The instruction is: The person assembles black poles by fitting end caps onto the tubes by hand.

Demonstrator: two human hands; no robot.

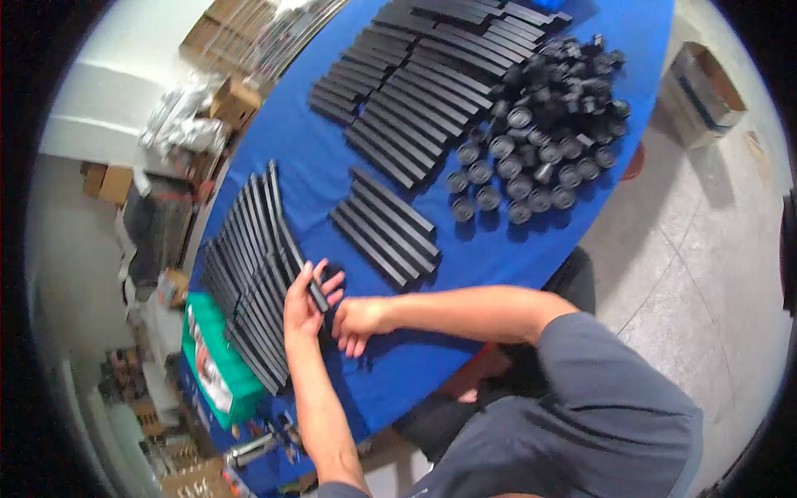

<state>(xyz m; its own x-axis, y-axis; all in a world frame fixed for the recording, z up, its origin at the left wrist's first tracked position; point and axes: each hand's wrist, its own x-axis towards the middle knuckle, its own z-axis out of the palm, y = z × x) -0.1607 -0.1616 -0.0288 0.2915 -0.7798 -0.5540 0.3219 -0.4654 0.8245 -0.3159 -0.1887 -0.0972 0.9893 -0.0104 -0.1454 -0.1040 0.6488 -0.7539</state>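
My left hand (pixel 307 303) is closed round the lower end of a long black bar (pixel 285 236), with some fingertips spread beyond it. Close beside it on the right, my right hand (pixel 359 322) is curled with its fingers pointing down; what it holds, if anything, is hidden. Many black bars (pixel 249 274) lie in a fanned row left of my hands. A smaller group of black bars (pixel 386 228) lies just above my right hand on the blue table (pixel 303 178).
Rows of black bars (pixel 415 100) cover the table's far part. Round black parts (pixel 519 166) are heaped at the right. A green bin (pixel 217 365) stands at the left edge, with metal tools below it. A cardboard box (pixel 701 95) stands on the floor.
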